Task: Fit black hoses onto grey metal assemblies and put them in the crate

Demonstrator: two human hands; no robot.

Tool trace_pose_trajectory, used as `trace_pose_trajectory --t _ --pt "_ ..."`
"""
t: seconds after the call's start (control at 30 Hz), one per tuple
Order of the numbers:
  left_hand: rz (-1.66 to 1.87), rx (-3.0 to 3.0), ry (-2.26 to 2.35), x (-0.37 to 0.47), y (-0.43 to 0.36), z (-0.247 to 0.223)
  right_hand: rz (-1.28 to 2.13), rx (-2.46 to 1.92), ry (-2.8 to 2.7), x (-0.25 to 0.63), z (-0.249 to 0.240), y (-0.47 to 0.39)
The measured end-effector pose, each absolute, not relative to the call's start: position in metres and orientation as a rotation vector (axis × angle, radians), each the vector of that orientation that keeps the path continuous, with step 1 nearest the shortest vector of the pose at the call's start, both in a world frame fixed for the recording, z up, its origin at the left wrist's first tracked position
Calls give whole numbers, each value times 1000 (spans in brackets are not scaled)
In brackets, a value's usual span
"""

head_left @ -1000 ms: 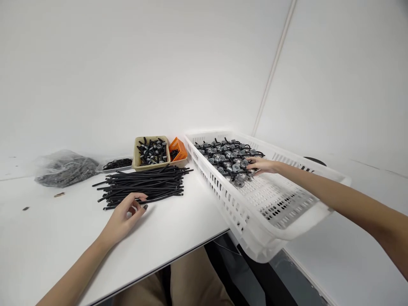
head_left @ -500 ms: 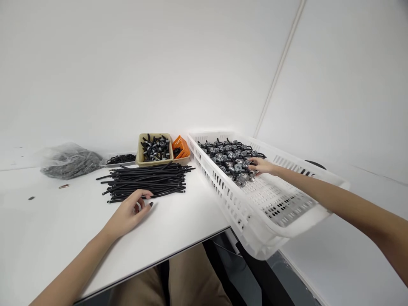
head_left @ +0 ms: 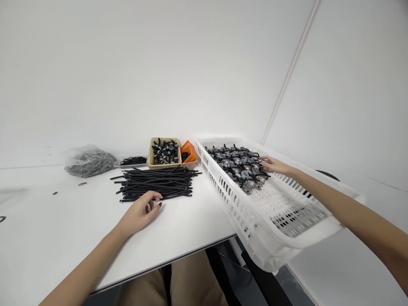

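Observation:
My left hand (head_left: 142,213) rests on the white table (head_left: 178,229), loosely curled with thumb and fingers apart and nothing between them. Its fingertips lie at the near edge of a pile of black flexible tubes (head_left: 159,182). My right hand (head_left: 276,165) reaches over the far side of a white plastic crate (head_left: 236,208). Its stretched fingers touch the right edge of a group of metal-and-black parts (head_left: 244,163) with short black tubes. These parts lie packed in rows in the crate's far half; some fingertips are hidden among them.
Behind the tubes stand a beige bin (head_left: 149,153) of similar metal-and-black pieces, an orange basket (head_left: 189,148) and a shallow tray (head_left: 123,165) of black rings. A clear plastic bag (head_left: 91,161) of dark pieces lies left. The crate overhangs the table's front edge.
The view has turned slightly left, so everything appears farther right. My right hand has drawn back slightly to the right along the parts. My left hand stays beside the tubes.

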State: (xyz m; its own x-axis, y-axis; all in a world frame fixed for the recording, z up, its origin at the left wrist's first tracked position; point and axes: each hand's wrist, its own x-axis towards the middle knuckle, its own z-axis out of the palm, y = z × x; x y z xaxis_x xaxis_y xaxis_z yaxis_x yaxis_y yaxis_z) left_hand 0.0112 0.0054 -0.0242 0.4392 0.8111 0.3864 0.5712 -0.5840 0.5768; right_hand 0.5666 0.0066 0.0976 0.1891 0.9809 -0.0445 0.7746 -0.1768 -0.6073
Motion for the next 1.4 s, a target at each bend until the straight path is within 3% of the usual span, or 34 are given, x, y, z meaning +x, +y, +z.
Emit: trace_pose_trajectory --t 0.4,0.73,0.87,0.97,1.2,1.4 --pt "1021 2297 1115 14 -5 -19 109 -1895 -1860 552 115 10" --pt "1266 1958 1074 64 32 14 -392 -1198 -2741 331 185 22" --pt "1279 2152 1212 61 37 19 -452 -1167 -2892 247 167 69" --pt "1208 2369 1316 43 32 7 -452 -1434 -2770 213 142 115" --pt "1226 2273 1351 26 27 -9 -476 -1694 -2461 197 85 189" --pt "1162 2408 1249 36 26 -8 -408 -1755 -2312 197 68 210"
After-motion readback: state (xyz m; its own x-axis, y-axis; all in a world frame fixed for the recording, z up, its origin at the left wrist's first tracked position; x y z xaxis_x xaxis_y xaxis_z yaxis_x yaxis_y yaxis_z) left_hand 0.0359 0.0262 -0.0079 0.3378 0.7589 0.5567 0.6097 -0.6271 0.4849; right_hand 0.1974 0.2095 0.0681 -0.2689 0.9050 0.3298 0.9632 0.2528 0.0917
